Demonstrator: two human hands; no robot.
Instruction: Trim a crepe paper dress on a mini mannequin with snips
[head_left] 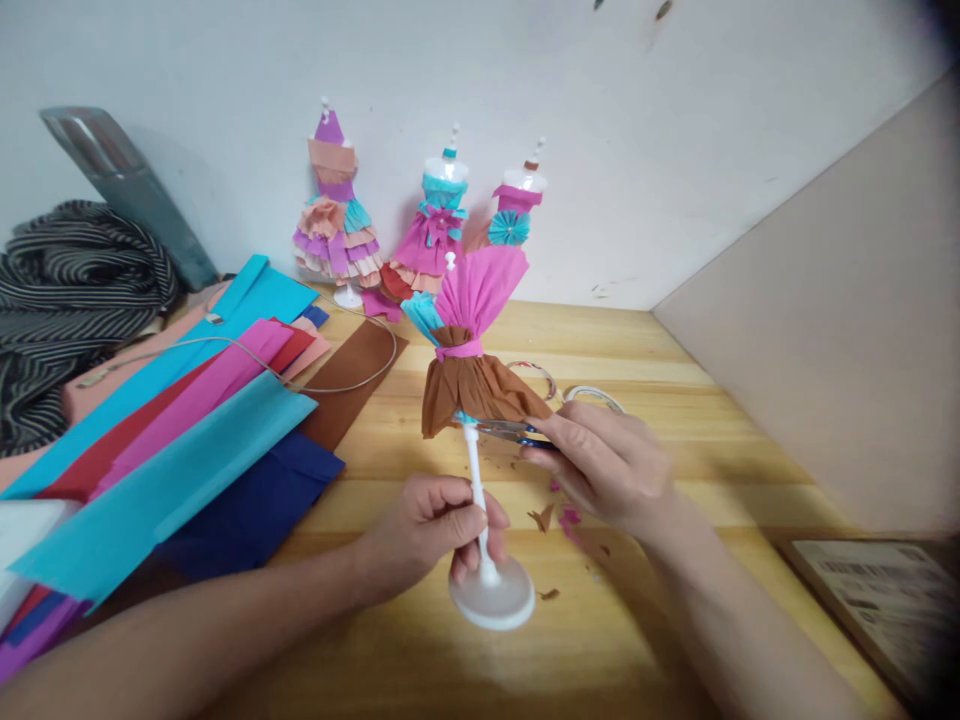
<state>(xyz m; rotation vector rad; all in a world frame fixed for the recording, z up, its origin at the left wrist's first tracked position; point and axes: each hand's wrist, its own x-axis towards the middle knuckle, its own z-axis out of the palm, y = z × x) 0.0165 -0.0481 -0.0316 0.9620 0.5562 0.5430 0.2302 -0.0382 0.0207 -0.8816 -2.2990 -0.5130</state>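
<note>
A small white dress-form stand [491,592] tilts slightly above the table, dressed in crepe paper. My left hand [442,525] is closed round its thin white stem, just over the round base. The brown paper skirt [480,390] flares below a pink paper band [460,349] at the waist. A pink pleated fan [484,290] and a smaller blue piece [424,317] rise above the band. My right hand [607,455] grips scissors [517,432], whose blades lie at the skirt's lower hem. Part of the handles is hidden by my fingers.
Three dressed forms [337,215] stand against the wall. Crepe paper sheets [172,470] in several colours and a thin cable [345,388] lie at left, beside striped cloth [75,290]. Paper scraps [570,520] and tape rolls [592,395] are on the table. A box [877,600] sits right.
</note>
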